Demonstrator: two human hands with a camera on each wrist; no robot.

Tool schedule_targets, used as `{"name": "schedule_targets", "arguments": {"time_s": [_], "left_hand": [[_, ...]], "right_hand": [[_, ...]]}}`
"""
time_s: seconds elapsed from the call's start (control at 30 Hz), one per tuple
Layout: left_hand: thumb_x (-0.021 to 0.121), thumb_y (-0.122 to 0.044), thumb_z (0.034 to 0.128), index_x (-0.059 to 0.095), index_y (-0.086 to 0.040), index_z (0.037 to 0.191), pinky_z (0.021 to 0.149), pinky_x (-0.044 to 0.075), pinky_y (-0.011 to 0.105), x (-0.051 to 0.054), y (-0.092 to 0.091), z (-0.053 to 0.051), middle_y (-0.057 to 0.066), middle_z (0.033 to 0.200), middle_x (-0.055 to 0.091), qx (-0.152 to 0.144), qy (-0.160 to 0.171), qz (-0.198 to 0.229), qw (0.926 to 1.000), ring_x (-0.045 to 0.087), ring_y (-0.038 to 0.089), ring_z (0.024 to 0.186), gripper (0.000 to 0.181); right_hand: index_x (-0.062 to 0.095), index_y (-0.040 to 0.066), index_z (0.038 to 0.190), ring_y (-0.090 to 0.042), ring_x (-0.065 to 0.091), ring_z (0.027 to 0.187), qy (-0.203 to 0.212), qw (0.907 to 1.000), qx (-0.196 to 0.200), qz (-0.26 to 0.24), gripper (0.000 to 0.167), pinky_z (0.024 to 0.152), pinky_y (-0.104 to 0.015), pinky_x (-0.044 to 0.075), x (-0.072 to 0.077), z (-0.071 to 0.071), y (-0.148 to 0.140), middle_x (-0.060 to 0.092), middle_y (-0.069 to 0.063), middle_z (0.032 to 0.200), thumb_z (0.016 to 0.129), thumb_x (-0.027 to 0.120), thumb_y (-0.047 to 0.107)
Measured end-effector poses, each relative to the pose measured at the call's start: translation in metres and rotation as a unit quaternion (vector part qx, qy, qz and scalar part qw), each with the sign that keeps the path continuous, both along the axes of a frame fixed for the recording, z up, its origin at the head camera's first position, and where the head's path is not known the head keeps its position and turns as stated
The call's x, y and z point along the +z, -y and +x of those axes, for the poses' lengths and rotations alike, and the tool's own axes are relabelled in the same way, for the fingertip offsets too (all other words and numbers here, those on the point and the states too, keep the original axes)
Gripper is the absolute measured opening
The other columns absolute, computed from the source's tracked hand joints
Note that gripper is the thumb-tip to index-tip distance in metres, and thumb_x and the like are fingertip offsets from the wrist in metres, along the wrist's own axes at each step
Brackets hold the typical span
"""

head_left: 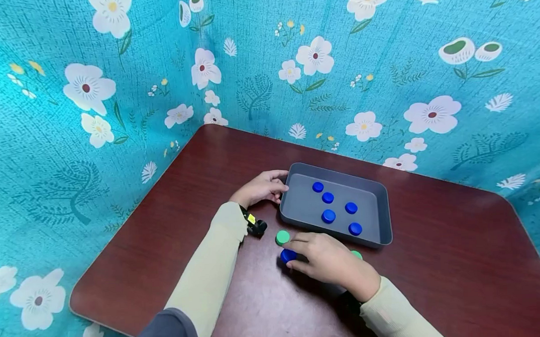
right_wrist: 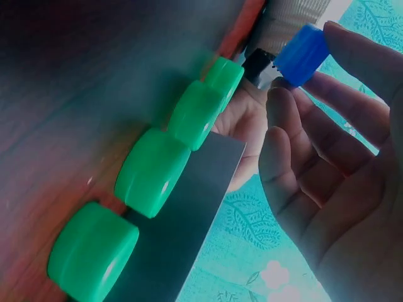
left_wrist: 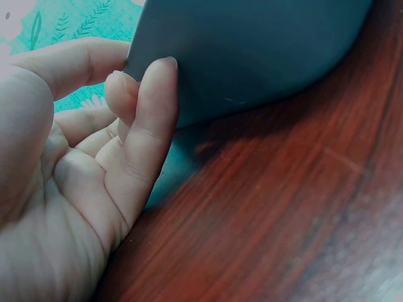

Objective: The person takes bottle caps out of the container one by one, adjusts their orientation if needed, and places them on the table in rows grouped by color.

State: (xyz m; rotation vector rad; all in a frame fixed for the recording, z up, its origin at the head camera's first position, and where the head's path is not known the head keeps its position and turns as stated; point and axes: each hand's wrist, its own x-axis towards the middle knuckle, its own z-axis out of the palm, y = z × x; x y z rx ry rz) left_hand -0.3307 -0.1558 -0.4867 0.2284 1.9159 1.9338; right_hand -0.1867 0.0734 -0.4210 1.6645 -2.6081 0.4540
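A dark grey tray [head_left: 385, 208] lies on the table with several blue bottle caps [head_left: 328, 216] spread over its floor. At the tray's left end, my left hand [head_left: 262, 188] holds the wall, with bent fingertips [left_wrist: 157, 94] against its outer side. My right hand [head_left: 326, 259], in front of the tray, pinches another blue cap [right_wrist: 302, 55] between thumb and finger, lifted off the table in the right wrist view. Several green bottle caps [right_wrist: 153, 173] stand in a row along the tray's near side; in the head view the right hand hides most of them.
The brown wooden table [head_left: 164, 233] has rounded corners. Behind it and to the left hangs a turquoise floral cloth [head_left: 256, 63]. A black wrist camera [head_left: 256, 227] is strapped to the left wrist, close to the leftmost green cap [head_left: 282, 237].
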Motion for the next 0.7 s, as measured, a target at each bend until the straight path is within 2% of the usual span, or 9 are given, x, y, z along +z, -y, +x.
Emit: {"name": "schedule_targets", "arguments": {"time_s": [0.2, 0.47, 0.7], "left_hand": [[0.064, -0.008, 0.0927, 0.04, -0.011, 0.148, 0.06, 0.055, 0.033, 0.004, -0.001, -0.001, 0.011, 0.077, 0.055, 0.0, -0.005, 0.0, 1.0, 0.053, 0.021, 0.061, 0.06], [0.065, -0.01, 0.0924, 0.04, -0.011, 0.148, 0.062, 0.056, 0.034, -0.002, -0.001, 0.002, 0.011, 0.078, 0.056, -0.006, -0.003, -0.003, 1.0, 0.054, 0.021, 0.062, 0.061], [0.064, -0.008, 0.0929, 0.039, -0.01, 0.149, 0.061, 0.055, 0.033, 0.002, -0.001, 0.0, 0.011, 0.078, 0.055, -0.002, -0.008, -0.002, 1.0, 0.053, 0.021, 0.062, 0.061]], "right_hand": [[0.072, 0.011, 0.115, -0.01, 0.063, 0.101, 0.009, 0.9997, 0.018, 0.012, 0.032, 0.086, -0.031, 0.052, 0.001, 0.001, 0.004, 0.066, 0.003, 0.11, 0.089, 0.073, 0.03], [0.071, 0.01, 0.111, -0.012, 0.065, 0.09, -0.009, 0.9997, 0.007, 0.022, 0.029, 0.076, -0.031, 0.054, -0.006, 0.01, 0.011, 0.066, 0.002, 0.102, 0.088, 0.074, 0.028], [0.07, 0.012, 0.114, -0.013, 0.064, 0.091, -0.004, 0.9984, -0.013, 0.055, 0.03, 0.078, -0.032, 0.053, -0.006, 0.009, 0.015, 0.065, 0.002, 0.104, 0.09, 0.071, 0.031]]}}
